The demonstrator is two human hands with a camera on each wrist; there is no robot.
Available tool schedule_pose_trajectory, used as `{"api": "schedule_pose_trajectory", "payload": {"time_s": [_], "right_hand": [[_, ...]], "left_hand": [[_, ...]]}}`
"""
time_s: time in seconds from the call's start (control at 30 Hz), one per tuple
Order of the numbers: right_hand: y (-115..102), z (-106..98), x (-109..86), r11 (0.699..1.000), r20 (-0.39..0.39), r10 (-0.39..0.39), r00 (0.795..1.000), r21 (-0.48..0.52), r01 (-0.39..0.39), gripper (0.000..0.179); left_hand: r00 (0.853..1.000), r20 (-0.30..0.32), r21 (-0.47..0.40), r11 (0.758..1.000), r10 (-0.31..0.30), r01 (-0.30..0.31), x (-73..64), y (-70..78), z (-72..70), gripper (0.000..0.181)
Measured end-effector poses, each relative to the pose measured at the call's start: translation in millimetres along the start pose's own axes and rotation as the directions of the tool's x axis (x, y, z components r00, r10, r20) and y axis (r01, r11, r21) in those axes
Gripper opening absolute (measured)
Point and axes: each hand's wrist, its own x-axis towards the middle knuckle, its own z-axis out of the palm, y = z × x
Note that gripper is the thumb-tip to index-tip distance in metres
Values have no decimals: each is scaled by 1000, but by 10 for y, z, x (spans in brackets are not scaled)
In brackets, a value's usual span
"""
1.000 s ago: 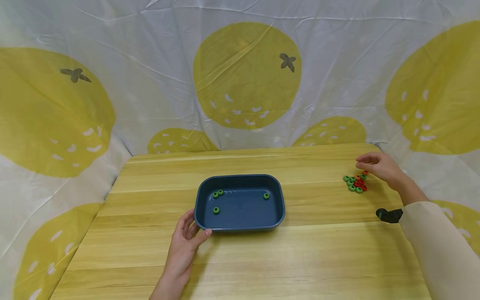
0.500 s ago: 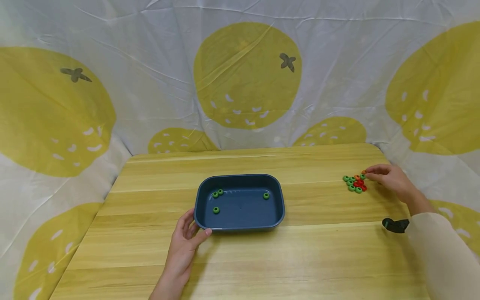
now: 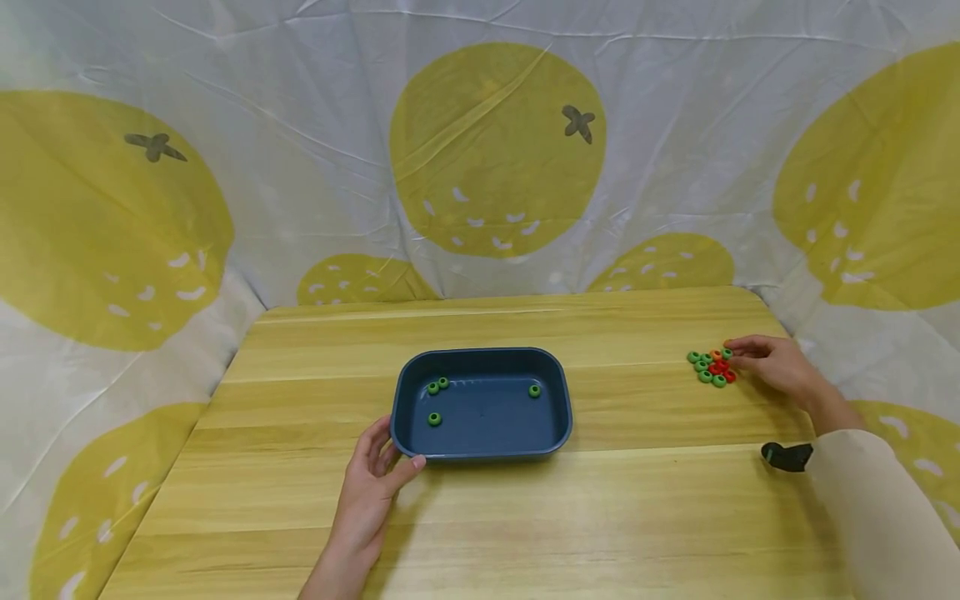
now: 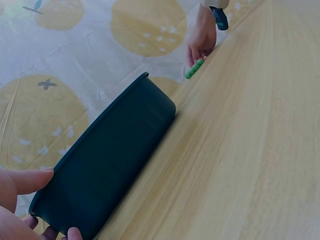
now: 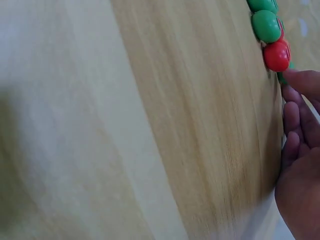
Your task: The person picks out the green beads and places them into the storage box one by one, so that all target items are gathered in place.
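Note:
A dark blue plastic tub (image 3: 480, 457) stands on the table with several small green beads (image 3: 435, 419) inside. My left hand (image 3: 367, 492) grips its near left corner, thumb over the rim (image 4: 54, 172) and fingers round the outside. At the far right lies a cluster of green, red and orange beads (image 3: 705, 377). There my right hand (image 3: 780, 367) has thumb and index finger around a green bead (image 3: 727, 354) at the cluster's right edge. In the right wrist view that green bead is mostly hidden behind a red bead (image 5: 276, 55) and the thumb.
The wooden table (image 3: 637, 517) carries the tub and the beads. A cloth (image 3: 300, 167) printed with yellow fruit hangs behind it and at both sides. A black strapped device (image 3: 786, 457) sits at the right wrist beside a cream sleeve (image 3: 877, 500).
My right hand has come down from above the cluster onto its right edge, and its fingers have closed around a green bead. The left hand and the tub have stayed in place.

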Motion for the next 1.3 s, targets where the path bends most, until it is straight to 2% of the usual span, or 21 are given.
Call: {"api": "schedule_pose_trajectory", "payload": {"time_s": [0.23,0.5,0.7,0.97,1.3], "right_hand": [[9,40,19,998,-27,-3,1000,-63,2,46],[-26,34,-16,997,-57,-17,998,-78,13,46],[-43,-30,-19,998,-28,-15,999,-53,14,48],[-182,-131,-8,999,23,10,1000,-47,-9,49],[-393,-108,66,999,51,13,999,-48,-10,54]], "left_hand": [[1000,2,2,1000,2,-2,-5,-1,-1,80],[1000,3,0,1000,-6,6,2,-8,1,80],[1000,0,-1,1000,-7,7,4,-9,1,79],[1000,0,1,1000,-1,1,-4,-4,-1,79],[1000,-3,1,1000,-7,7,-9,0,5,80]]}}
